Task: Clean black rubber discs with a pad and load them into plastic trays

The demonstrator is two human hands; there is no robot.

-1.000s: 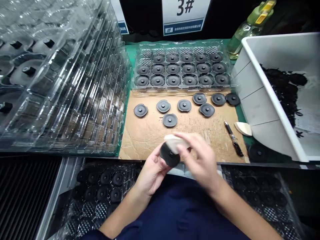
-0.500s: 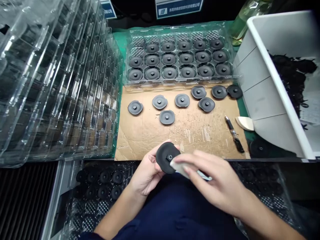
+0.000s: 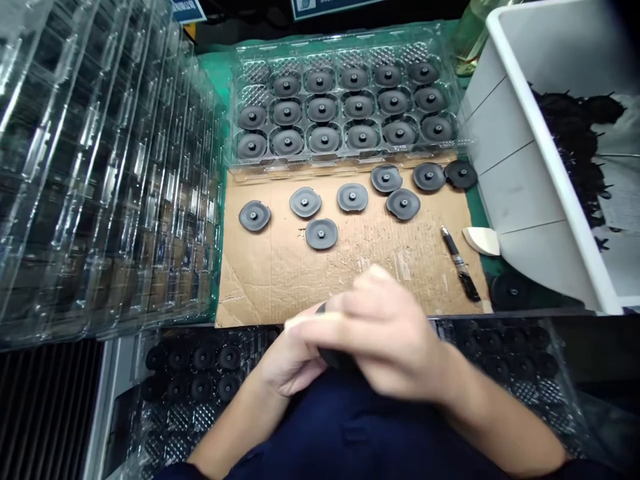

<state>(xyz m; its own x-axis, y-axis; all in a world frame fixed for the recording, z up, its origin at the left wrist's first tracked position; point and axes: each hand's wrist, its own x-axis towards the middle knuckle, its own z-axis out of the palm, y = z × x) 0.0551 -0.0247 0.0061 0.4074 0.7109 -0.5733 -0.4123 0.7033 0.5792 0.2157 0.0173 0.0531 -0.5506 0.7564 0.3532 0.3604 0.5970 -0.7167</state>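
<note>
My left hand [image 3: 283, 365] is closed on a black round rubber disc [image 3: 338, 361] held over my lap. Most of the disc is hidden under my right hand [image 3: 387, 337]. That hand lies across the disc with its fingers pressed together on a pale white pad [image 3: 300, 325], of which only an edge shows. Both hands are slightly blurred. Several grey discs [image 3: 321, 234] lie loose on the cardboard sheet [image 3: 280, 273] just beyond my hands.
A clear blister tray [image 3: 345, 107] with several discs stands behind the cardboard. Stacked empty clear trays [image 3: 100, 167] fill the left. A white bin [image 3: 520, 167] with black scraps sits right, a black pen [image 3: 459, 262] and white piece [image 3: 481, 241] beside it. Trays of black discs [image 3: 205, 367] lie below.
My right hand has swept left across the disc and now covers it and the white pad. Both hands have dropped a little toward my lap, and the view has tilted down.
</note>
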